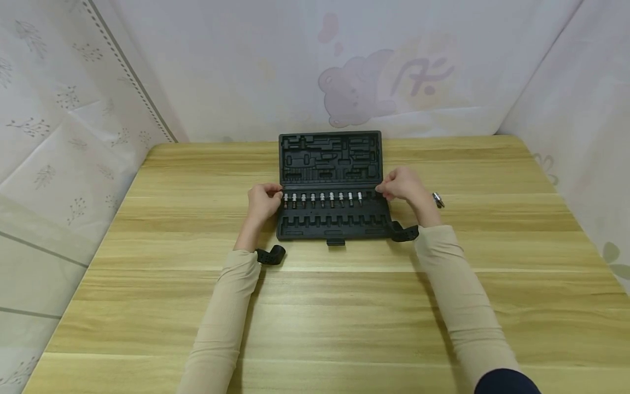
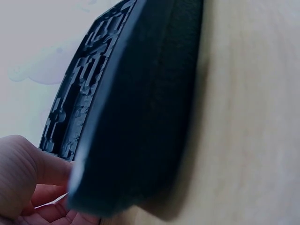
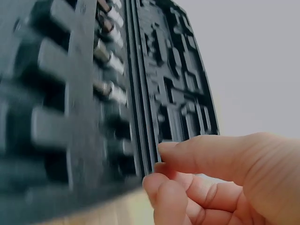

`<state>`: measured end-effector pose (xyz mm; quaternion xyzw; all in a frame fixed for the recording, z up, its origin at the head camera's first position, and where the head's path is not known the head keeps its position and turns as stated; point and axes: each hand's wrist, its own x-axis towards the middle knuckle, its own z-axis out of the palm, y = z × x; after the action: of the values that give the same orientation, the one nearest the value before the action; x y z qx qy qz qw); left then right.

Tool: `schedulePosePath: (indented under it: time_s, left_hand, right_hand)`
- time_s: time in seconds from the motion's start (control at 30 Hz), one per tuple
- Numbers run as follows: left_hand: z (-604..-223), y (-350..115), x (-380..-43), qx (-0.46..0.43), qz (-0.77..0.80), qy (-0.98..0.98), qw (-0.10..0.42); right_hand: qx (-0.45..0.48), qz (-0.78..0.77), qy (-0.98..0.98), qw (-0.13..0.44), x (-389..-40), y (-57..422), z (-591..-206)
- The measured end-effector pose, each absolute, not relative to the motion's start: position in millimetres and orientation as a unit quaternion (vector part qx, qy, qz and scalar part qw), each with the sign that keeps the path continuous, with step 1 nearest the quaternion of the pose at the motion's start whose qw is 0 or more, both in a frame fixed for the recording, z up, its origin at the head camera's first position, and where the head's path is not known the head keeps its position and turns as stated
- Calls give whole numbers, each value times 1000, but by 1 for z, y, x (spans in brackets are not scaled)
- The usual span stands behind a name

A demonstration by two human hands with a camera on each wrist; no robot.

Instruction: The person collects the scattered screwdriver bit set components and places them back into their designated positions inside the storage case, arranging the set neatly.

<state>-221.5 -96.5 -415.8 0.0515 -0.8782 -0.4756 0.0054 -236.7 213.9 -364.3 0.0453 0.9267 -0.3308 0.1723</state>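
An open black tool case lies on the table, its moulded lid folded back on the far side. One row of silver bit sockets fills most of the upper slots; the slots at that row's right end and the whole front row are bare. My left hand pinches the case's left edge near the hinge, thumb against the side in the left wrist view. At the opposite edge my right hand grips the case by the hinge corner with thumb and fingertips; the fingers' undersides are partly hidden.
A couple of loose silver bit sockets lie on the wooden table right of the case, close to my right forearm. The case's latch sticks out at the front. White patterned curtains surround the table's back and sides.
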Motion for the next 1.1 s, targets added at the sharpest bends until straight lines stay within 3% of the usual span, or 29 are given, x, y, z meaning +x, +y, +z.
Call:
schedulePosePath:
  time_s: [1.1]
  left_hand:
    - [-416,-98,-221,39,-476,-878,10]
  right_hand:
    - [55,-324,940,86,-215,302,-369]
